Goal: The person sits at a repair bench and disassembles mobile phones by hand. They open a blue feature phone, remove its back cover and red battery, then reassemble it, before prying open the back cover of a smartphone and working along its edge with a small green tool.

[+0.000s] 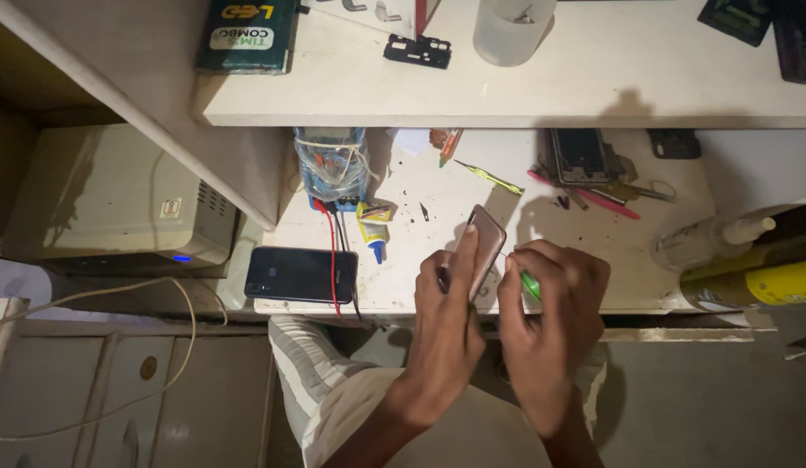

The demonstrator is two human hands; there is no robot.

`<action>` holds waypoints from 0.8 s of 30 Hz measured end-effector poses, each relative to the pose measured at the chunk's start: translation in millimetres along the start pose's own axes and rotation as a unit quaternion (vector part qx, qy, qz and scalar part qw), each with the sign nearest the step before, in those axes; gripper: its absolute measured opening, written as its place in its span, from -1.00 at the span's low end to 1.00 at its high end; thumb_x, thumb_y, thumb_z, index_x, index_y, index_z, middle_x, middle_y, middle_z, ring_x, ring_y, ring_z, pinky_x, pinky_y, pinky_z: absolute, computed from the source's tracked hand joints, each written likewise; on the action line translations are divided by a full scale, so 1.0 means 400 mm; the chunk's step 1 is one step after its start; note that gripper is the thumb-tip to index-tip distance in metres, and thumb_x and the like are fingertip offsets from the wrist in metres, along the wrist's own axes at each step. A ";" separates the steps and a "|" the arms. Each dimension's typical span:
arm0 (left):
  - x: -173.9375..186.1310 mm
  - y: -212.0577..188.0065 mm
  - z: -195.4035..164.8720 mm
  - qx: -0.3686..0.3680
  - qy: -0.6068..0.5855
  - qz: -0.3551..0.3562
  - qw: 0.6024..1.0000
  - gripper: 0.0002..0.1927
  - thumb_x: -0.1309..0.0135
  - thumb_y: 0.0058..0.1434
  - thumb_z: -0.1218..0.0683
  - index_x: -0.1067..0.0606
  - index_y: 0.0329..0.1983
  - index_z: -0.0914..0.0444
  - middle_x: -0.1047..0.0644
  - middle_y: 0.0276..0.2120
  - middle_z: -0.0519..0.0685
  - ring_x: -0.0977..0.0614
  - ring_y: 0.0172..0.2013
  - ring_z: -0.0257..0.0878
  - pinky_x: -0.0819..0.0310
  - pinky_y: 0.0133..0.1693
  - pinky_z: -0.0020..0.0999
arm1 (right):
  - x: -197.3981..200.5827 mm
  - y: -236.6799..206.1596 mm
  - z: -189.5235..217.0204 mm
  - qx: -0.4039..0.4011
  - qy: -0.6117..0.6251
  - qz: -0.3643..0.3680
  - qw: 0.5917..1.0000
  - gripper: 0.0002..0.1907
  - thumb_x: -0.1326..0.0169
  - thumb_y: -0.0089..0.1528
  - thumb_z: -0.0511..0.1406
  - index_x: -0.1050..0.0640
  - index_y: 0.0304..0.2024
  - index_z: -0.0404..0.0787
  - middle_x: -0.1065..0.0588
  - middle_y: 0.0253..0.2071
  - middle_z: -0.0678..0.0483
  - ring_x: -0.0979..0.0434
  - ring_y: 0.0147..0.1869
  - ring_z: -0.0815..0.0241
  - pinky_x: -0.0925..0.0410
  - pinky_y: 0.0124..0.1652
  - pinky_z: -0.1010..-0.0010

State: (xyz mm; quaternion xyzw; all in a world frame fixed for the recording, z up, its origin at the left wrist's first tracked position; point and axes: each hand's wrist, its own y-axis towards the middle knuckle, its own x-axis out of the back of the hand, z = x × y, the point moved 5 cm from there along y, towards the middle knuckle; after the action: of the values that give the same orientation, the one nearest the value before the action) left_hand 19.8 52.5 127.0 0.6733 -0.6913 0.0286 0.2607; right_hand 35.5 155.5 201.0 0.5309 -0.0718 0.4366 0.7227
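Left hand (446, 299) is wrapped around a pinkish phone (482, 247), holding it tilted up on edge over the front edge of the surface (420, 286) — fingers along its back, thumb side toward the body. Right hand (550, 303) is closed on a small green tool (530, 284), pinched right beside the phone's lower edge; can't tell whether the tip is actually touching it. A dark phone (301, 274) lies flat at the front left corner of the surface with a red wire (333, 251) running across it, and a little glue tube (373, 227) with a blue nozzle sits just behind it. Further back there's a blue meter (331, 166) wrapped in clear plastic, a green-handled tool (489, 178), pink pens (606, 201) and an opened phone body (579, 156) — all well apart from the hands. A spray bottle (710, 238) sits at the right edge.
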 end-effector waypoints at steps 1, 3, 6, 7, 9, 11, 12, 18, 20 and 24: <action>0.001 0.000 -0.002 -0.001 0.002 -0.002 1.000 -0.03 0.08 0.06 0.47 -0.03 0.58 0.19 -0.22 0.20 0.44 -0.32 0.18 0.36 -0.24 0.21 0.12 | 0.000 -0.001 0.000 -0.002 0.000 -0.001 1.000 -0.69 -0.23 0.24 -0.54 -0.49 -0.01 -0.25 -0.50 -0.01 0.02 -0.44 0.15 -0.04 -0.36 0.06 0.21; 0.004 0.000 -0.003 -0.001 0.009 -0.002 1.000 -0.02 0.07 0.05 0.47 -0.02 0.58 0.20 -0.21 0.21 0.44 -0.32 0.17 0.37 -0.23 0.21 0.13 | -0.002 -0.003 0.000 -0.006 0.002 0.001 1.000 -0.69 -0.23 0.24 -0.54 -0.49 -0.01 -0.25 -0.50 -0.01 0.02 -0.43 0.15 -0.04 -0.36 0.05 0.21; 0.003 0.001 -0.002 0.004 0.022 0.003 1.000 -0.02 0.06 0.04 0.46 -0.02 0.58 0.20 -0.21 0.20 0.44 -0.31 0.17 0.36 -0.21 0.20 0.14 | -0.006 -0.007 -0.001 -0.010 0.005 0.004 1.000 -0.69 -0.23 0.23 -0.55 -0.50 -0.02 -0.26 -0.49 -0.02 0.02 -0.42 0.14 -0.04 -0.35 0.01 0.23; 0.003 0.001 -0.001 0.010 0.028 0.004 1.000 -0.02 0.05 0.05 0.46 -0.03 0.58 0.19 -0.23 0.19 0.42 -0.32 0.16 0.35 -0.20 0.20 0.14 | -0.007 -0.008 -0.002 -0.011 0.005 -0.001 1.000 -0.69 -0.23 0.23 -0.55 -0.50 -0.01 -0.26 -0.49 -0.02 0.01 -0.42 0.14 -0.04 -0.35 0.00 0.24; 0.002 0.001 -0.001 0.012 0.042 0.003 0.999 -0.02 0.04 0.05 0.46 -0.04 0.58 0.18 -0.23 0.18 0.41 -0.33 0.16 0.33 -0.19 0.20 0.14 | -0.008 -0.009 -0.004 -0.010 0.001 -0.009 1.000 -0.70 -0.23 0.24 -0.55 -0.50 -0.01 -0.26 -0.49 -0.01 0.01 -0.42 0.14 -0.05 -0.35 0.00 0.23; 0.003 0.000 -0.004 0.005 0.059 -0.001 0.998 -0.02 0.03 0.05 0.45 -0.04 0.58 0.18 -0.23 0.18 0.41 -0.32 0.16 0.33 -0.17 0.21 0.14 | -0.009 -0.011 -0.006 -0.009 -0.004 -0.014 1.000 -0.71 -0.23 0.25 -0.54 -0.50 -0.02 -0.25 -0.49 -0.01 0.02 -0.42 0.15 -0.04 -0.36 0.03 0.21; 0.004 0.000 -0.006 0.003 0.058 -0.004 0.998 -0.03 0.03 0.07 0.45 -0.04 0.58 0.18 -0.23 0.18 0.40 -0.32 0.16 0.33 -0.17 0.21 0.14 | -0.008 -0.011 -0.006 -0.004 -0.005 -0.019 1.000 -0.71 -0.22 0.26 -0.54 -0.49 -0.01 -0.25 -0.49 -0.01 0.02 -0.42 0.15 -0.04 -0.36 0.04 0.19; 0.005 0.001 -0.008 0.004 0.058 -0.002 0.998 -0.02 0.03 0.06 0.46 -0.03 0.58 0.18 -0.21 0.19 0.43 -0.31 0.16 0.35 -0.17 0.21 0.16 | -0.006 -0.014 -0.007 -0.008 -0.006 -0.026 1.000 -0.73 -0.21 0.29 -0.55 -0.49 -0.01 -0.25 -0.49 0.00 0.01 -0.43 0.16 -0.06 -0.36 0.05 0.19; 0.003 -0.001 -0.008 0.012 0.061 0.006 0.998 0.02 0.02 0.02 0.47 -0.03 0.58 0.17 -0.22 0.18 0.43 -0.31 0.16 0.35 -0.17 0.21 0.16 | -0.006 -0.014 -0.007 -0.011 0.005 -0.023 1.000 -0.73 -0.21 0.30 -0.55 -0.49 -0.01 -0.26 -0.49 0.00 0.01 -0.43 0.16 -0.07 -0.35 0.02 0.21; 0.008 -0.003 -0.010 0.014 0.087 0.000 0.996 0.07 -0.02 -0.04 0.47 -0.02 0.58 0.15 -0.20 0.18 0.45 -0.29 0.16 0.35 -0.17 0.19 0.18 | -0.006 -0.016 -0.004 0.009 -0.008 -0.023 1.000 -0.72 -0.22 0.28 -0.54 -0.49 -0.01 -0.26 -0.50 -0.01 0.03 -0.41 0.13 -0.04 -0.32 0.04 0.21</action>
State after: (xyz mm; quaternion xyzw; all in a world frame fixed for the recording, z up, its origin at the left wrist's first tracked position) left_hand 22.4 51.1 131.2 0.6716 -0.6657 0.0971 0.3104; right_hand 38.0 155.1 194.6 0.5426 -0.0616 0.4164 0.7269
